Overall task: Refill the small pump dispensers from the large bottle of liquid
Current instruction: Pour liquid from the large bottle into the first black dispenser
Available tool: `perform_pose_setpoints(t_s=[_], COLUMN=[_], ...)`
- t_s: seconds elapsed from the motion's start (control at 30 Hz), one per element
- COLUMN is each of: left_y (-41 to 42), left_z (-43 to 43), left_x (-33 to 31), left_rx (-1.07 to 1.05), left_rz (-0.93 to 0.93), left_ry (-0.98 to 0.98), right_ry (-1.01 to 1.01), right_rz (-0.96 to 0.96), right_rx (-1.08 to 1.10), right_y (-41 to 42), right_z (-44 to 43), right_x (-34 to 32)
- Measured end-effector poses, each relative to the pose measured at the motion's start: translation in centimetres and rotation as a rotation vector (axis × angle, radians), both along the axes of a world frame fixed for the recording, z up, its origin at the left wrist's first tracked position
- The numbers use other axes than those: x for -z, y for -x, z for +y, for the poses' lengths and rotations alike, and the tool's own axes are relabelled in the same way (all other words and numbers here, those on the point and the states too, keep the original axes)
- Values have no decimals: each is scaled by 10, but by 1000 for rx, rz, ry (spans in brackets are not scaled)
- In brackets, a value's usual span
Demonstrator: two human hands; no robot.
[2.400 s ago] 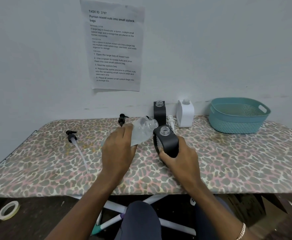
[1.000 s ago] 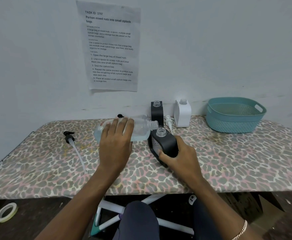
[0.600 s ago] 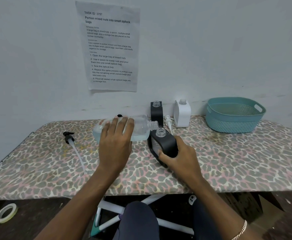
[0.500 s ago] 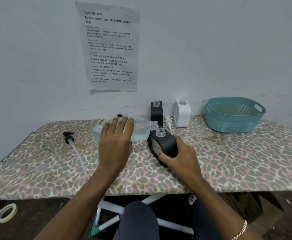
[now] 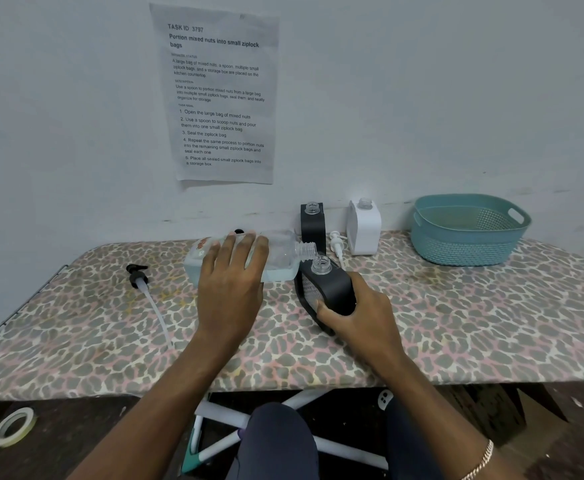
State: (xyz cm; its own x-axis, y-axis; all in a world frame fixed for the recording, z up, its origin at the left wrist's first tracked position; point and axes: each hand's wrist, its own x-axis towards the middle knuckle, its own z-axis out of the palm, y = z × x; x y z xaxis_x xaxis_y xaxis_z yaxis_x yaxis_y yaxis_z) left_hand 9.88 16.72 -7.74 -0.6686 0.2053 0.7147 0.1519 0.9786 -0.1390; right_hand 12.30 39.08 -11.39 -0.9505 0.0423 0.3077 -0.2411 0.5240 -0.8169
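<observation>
Gripping large bottle (image 5: 283,258), left hand (image 5: 229,292) wraps it.

We see soft, even, cool light; shadows faint on the wall (image 5: 422,98). Under the table (image 5: 456,323) it goes dark. Wide-angle bowing curves the table edge. Poster (image 5: 219,95) print stays fairly sharp; no glare.

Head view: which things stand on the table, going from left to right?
Black pump head with tube → large clear bottle in the left hand → black dispenser in the right hand → white dispenser → teal basket.
</observation>
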Motion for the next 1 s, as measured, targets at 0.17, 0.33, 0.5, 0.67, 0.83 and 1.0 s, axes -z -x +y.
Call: perform_pose_setpoints(t_s=[0.17, 0.33, 0.5, 0.67, 0.83, 1.0], left_y=[0, 1, 1, 2, 2, 3], left_z=[0, 0, 0, 0, 0, -1], left_x=[-1, 0, 0, 0, 0, 0], left_rx=[-3, -7, -7, -6, -4, 3], left_rz=[1, 3, 11, 14, 23, 38], left_ry=[4, 9, 14, 13, 12, 19], right_ry=[-6, -6, -13, 4, 7, 28], right_rz=[4, 0, -3, -8, -5, -9], right_rx=[4, -2, -5, -10, -13, -24], right_y=[0, 0, 1, 1, 2, 1], right_z=[1, 1, 1, 2, 4, 5], right_x=[1, 1, 1, 2, 1, 0])
